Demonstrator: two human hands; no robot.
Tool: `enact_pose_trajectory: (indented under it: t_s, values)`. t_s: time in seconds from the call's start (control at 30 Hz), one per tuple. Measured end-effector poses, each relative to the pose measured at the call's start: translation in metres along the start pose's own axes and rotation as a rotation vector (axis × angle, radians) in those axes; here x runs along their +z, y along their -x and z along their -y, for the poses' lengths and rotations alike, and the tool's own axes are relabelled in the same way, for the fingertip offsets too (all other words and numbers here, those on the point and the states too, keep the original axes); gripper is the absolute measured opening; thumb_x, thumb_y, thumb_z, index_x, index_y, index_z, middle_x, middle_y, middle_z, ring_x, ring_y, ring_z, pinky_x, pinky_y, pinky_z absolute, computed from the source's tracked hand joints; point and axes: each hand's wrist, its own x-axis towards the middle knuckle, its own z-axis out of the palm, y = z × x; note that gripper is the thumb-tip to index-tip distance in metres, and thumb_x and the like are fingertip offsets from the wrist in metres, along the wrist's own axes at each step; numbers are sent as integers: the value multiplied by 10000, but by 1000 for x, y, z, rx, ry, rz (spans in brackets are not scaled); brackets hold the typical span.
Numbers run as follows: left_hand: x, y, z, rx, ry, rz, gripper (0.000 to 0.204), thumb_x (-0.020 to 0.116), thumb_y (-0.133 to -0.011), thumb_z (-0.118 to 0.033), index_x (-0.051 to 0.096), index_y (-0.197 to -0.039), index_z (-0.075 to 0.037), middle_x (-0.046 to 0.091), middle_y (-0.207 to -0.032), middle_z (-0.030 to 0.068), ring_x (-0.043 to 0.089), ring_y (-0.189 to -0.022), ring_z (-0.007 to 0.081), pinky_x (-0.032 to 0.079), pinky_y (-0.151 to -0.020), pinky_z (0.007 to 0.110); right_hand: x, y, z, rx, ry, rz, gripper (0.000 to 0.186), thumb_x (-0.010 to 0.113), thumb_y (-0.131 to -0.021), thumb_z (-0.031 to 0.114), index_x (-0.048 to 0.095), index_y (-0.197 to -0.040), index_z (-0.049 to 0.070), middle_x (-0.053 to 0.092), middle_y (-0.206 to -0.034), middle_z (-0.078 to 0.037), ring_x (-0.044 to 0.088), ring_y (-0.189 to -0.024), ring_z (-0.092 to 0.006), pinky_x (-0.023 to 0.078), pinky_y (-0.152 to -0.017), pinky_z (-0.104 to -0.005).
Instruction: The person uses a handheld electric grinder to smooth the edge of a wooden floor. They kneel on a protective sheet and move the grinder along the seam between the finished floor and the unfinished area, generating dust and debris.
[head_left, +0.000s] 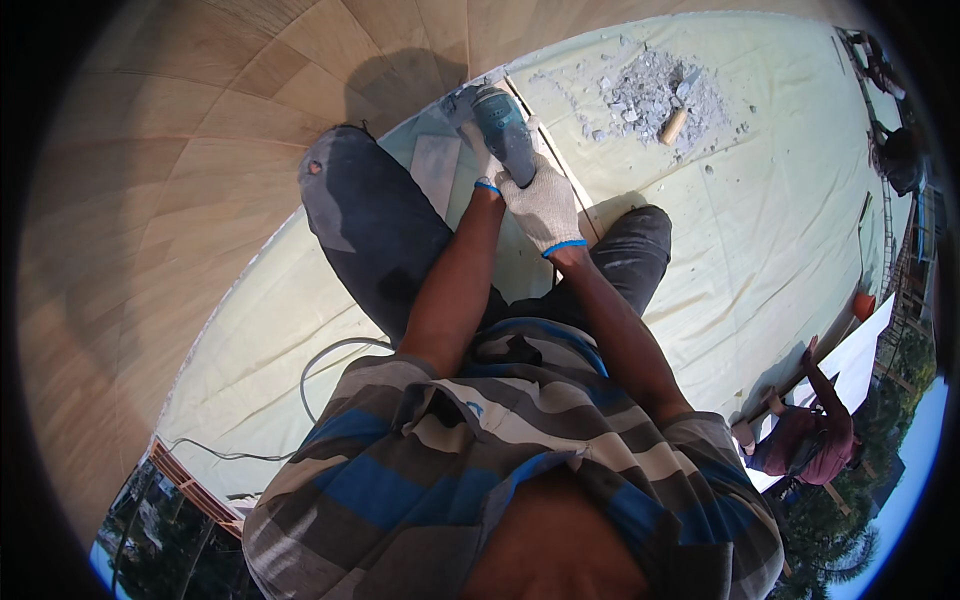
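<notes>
- A grey cable (345, 342) curves beside the person's left arm.
- The gloved left hand (482, 160) lies along the left side of the teal power tool (503, 122); its fingers are mostly hidden, so their closure cannot be told.
- The gloved right hand (545, 205) curls around the tool's rear end, between the knees.
- Grey rubble (640, 95) lies farther right.

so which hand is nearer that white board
Right: the right hand, gripping the power tool, is left of the white board; the left hand, partly behind the tool, is farther left.
</notes>
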Motion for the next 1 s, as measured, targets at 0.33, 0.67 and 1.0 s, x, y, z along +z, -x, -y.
enact_pose_trajectory:
  t_s: [0.33,0.67,1.0]
  values:
    - [21,5,-17,83,-25,-58,821,428,-1028,-801,574,-1474,-128,661,-1372,131,622,-1276,323,444,-1203,584,26,-21,5,-28,66,19,449,790,-868,335,760,-1181,16,766,-1203,-248,715,-1131,-465,576,-991,-531]
    - [29,16,4,88,-167,15,724,366,-1094,-740,619,-1440,-157,707,-1316,87,639,-1253,298,414,-1222,626,6,20,-55,-5,-188,124,490,717,-906,268,673,-1332,30,765,-1129,-240,764,-1080,-401,581,-938,-439]
    - [39,15,16,172,-4,-254,819,377,-992,-878,658,-1398,-223,701,-1313,38,633,-1238,289,517,-1095,587,-4,34,-39,-57,-12,102,461,739,-916,299,708,-1305,54,762,-1114,-294,736,-1100,-475,578,-956,-487]
